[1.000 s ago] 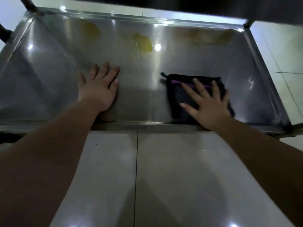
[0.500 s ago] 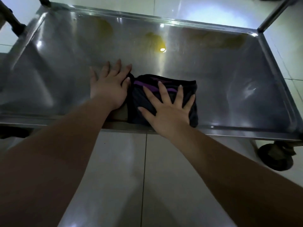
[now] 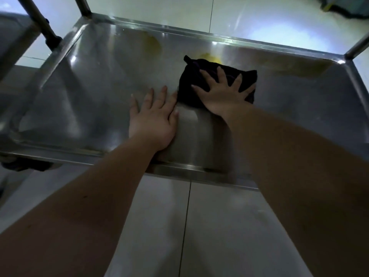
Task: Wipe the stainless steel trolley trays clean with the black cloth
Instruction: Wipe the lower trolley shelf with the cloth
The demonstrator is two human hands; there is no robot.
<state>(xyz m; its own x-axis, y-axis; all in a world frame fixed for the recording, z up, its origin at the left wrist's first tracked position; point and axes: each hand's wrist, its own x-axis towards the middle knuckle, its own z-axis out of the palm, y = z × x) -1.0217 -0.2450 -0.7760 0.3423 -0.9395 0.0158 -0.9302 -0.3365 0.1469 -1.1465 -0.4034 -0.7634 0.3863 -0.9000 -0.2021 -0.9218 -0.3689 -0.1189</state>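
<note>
The black cloth [image 3: 188, 82] lies bunched on the floor of the stainless steel tray [image 3: 89, 100], near the middle and rather closer to the far rim than to the near one. It is pressed down under the right hand [image 3: 221, 96], whose fingers [image 3: 222, 74] are spread straight across it. The cloth is pushed flat against the steel, not grasped or pinched. Much of the fabric is covered by palm and fingers, but a dark margin is left showing along the far side, at the left edge and at the right corner, and a small tab is seen sticking out at the far left corner.

The left hand [image 3: 151, 120] is laid palm-down on bare steel just beside the cloth, to its left and nearer the front rim. Its fingers are held straight and close together, and nothing is held by it. Its fingertips come very near the cloth's lower left edge — whether contact is made cannot be told.

A yellow patch [image 3: 209, 56] is seen on the steel just beyond the cloth's far edge. A duller yellowish smear [image 3: 153, 45] lies further left, and a brownish streak [image 3: 295, 64] is spread along the far right. Upright posts [image 3: 83, 6] are fixed at the tray's corners, and a pale tiled floor [image 3: 219, 226] is seen below the forearms.
</note>
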